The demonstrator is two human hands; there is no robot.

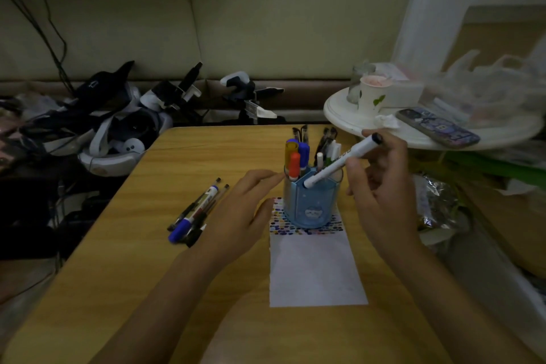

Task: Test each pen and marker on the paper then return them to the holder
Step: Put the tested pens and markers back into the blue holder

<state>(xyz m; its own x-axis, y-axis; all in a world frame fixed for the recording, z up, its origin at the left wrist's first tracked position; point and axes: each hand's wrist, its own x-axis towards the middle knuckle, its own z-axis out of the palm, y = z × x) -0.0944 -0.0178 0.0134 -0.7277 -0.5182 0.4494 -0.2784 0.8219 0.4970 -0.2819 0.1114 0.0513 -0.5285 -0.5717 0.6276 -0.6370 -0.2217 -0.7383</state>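
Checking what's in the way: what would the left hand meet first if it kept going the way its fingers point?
Most likely the blue pen holder. The left hand points its straight fingers right and slightly up at the holder's rim, with fingertips almost at it. Depth is hard to judge; they may already touch.

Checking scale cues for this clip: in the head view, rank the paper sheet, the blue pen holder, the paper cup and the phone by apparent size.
1. Paper sheet, clearly largest.
2. Blue pen holder.
3. Phone and paper cup: they look about alike, and both sit farther from the camera, so I won't rank them.
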